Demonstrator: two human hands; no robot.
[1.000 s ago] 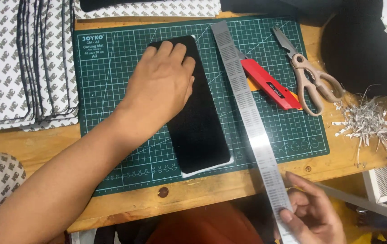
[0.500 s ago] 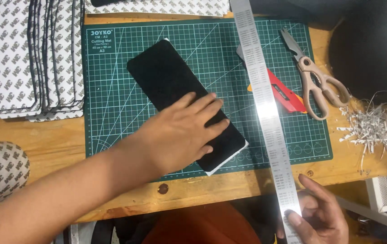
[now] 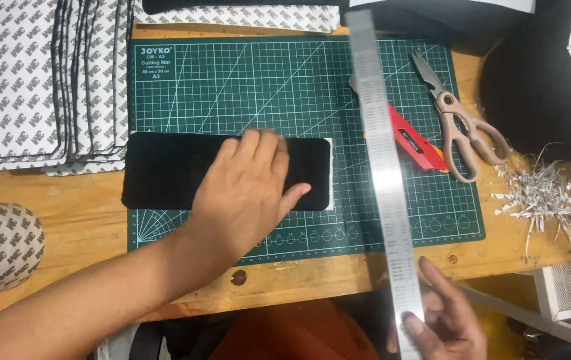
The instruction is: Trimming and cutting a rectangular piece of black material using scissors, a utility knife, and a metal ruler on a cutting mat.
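Observation:
My left hand (image 3: 245, 190) lies flat, fingers spread, on a long black foam strip (image 3: 165, 170) that rests sideways across the lower left of the green cutting mat (image 3: 259, 87). A white backing shows at the strip's right end. My right hand (image 3: 442, 320) grips the near end of a long steel ruler (image 3: 382, 167), which runs up over the mat's right part, right of the strip.
A red utility knife (image 3: 415, 143) lies partly under the ruler, with beige scissors (image 3: 462, 130) to its right. Paper shavings (image 3: 539, 193) sit at the right edge of the wooden table. Stacked patterned sheets (image 3: 32, 80) fill the left; black fabric (image 3: 539, 73) lies top right.
My left hand has turned the black strip from upright through diagonal to lying sideways, shifted left over the mat's edge. The ruler stays lifted in my right hand.

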